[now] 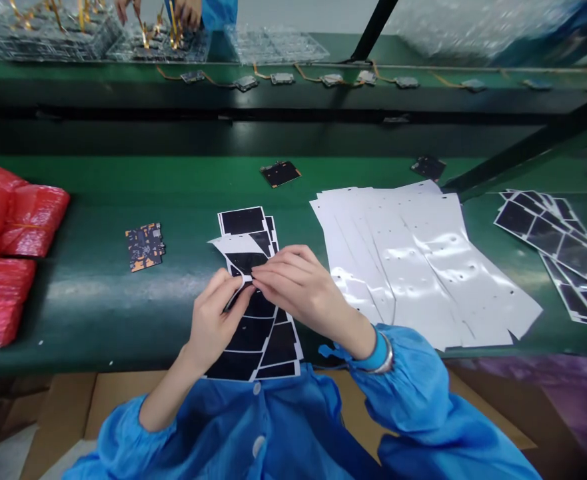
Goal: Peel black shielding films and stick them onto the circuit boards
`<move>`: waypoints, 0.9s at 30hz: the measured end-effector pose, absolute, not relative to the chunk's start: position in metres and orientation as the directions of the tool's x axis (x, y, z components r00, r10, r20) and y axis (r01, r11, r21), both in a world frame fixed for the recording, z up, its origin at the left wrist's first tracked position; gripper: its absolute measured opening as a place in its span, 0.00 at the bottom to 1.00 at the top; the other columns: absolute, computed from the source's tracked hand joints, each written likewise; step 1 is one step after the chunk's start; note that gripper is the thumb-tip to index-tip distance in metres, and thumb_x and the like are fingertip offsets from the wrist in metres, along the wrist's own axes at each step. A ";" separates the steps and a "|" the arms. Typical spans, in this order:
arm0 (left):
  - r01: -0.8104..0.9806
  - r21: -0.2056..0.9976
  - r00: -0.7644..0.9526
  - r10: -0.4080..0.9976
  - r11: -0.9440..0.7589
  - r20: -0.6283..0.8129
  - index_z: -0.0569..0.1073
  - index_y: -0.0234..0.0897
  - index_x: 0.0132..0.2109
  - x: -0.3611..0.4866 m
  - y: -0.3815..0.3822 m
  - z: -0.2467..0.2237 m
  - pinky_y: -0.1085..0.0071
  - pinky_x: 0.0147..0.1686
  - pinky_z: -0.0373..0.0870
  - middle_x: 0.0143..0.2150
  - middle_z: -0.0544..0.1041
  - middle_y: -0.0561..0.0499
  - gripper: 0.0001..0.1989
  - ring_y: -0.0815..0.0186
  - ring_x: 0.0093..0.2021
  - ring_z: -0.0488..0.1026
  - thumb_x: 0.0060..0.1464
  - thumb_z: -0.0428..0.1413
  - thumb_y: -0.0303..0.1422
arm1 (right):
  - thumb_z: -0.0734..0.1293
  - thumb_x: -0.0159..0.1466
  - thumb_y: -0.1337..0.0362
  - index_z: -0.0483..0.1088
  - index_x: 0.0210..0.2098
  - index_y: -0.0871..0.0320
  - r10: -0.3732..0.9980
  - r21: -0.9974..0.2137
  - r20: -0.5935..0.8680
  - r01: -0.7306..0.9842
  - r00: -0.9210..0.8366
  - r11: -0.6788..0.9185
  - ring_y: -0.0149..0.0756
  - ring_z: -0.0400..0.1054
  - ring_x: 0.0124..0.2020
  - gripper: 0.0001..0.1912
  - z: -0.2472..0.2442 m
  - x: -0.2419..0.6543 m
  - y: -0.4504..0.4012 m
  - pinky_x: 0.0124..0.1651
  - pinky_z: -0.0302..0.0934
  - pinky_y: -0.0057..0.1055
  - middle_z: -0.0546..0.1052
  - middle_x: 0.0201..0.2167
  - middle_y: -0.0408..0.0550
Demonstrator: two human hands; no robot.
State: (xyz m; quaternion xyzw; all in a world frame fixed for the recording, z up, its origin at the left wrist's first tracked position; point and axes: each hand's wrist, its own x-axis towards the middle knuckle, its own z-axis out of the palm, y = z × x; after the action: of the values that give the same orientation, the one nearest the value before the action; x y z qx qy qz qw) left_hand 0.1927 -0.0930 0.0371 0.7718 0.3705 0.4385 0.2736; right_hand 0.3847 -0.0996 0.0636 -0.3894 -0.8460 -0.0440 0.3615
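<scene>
Strips of black rectangular stickers on white backing [246, 333] lie stacked before me, their lower end at the bench's front edge. My left hand [218, 313] pinches the top sheet, where a piece of white backing [240, 245] curls up. Close against it, my right hand [308, 287] has its fingers pressed together at the same spot on the sheet; the fingertips of both hands nearly touch. To the left lies a circuit board [144, 247] with black and orange areas. Another dark board [280, 173] rests beyond the strips.
White sheets [413, 260] spread to the right, with more black sticker strips [558, 233] past them. Red wrapped bundles [23, 220] sit at far left. A dark slanted post [528, 147] crosses at right. Another person's hands [186, 12] work beyond the raised ledge with small boards [282, 79].
</scene>
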 end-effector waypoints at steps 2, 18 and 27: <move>0.335 0.727 0.363 0.794 -0.599 0.487 0.74 0.37 0.41 0.194 -0.093 0.038 0.77 0.34 0.66 0.33 0.70 0.56 0.06 0.72 0.32 0.68 0.64 0.58 0.22 | 0.66 0.71 0.72 0.75 0.40 0.60 0.615 -0.163 0.641 0.702 -0.459 0.693 0.36 0.76 0.38 0.06 0.065 0.384 -0.100 0.48 0.70 0.39 0.85 0.38 0.49; 0.620 0.708 0.086 0.927 -0.337 0.366 0.71 0.44 0.57 0.200 -0.073 -0.009 0.49 0.56 0.68 0.52 0.65 0.43 0.15 0.54 0.54 0.68 0.64 0.56 0.30 | 0.67 0.69 0.71 0.76 0.37 0.53 0.700 -0.671 0.680 0.571 0.218 0.473 0.37 0.81 0.40 0.08 0.062 0.387 -0.090 0.44 0.75 0.38 0.85 0.36 0.45; 0.327 0.940 0.091 0.993 -0.100 0.075 0.68 0.43 0.56 0.188 -0.072 -0.006 0.63 0.47 0.79 0.57 0.68 0.44 0.19 0.61 0.51 0.76 0.60 0.62 0.37 | 0.71 0.68 0.64 0.69 0.65 0.58 0.927 -0.600 0.363 0.738 -0.093 0.309 0.51 0.71 0.65 0.26 0.008 0.382 -0.087 0.65 0.69 0.51 0.76 0.62 0.60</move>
State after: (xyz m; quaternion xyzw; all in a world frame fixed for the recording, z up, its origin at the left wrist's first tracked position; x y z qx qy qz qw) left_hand 0.1876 -0.0719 -0.0056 0.6175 0.5347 0.4110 0.4049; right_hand 0.3818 -0.0865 0.0081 -0.5723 -0.7273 0.1334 0.3546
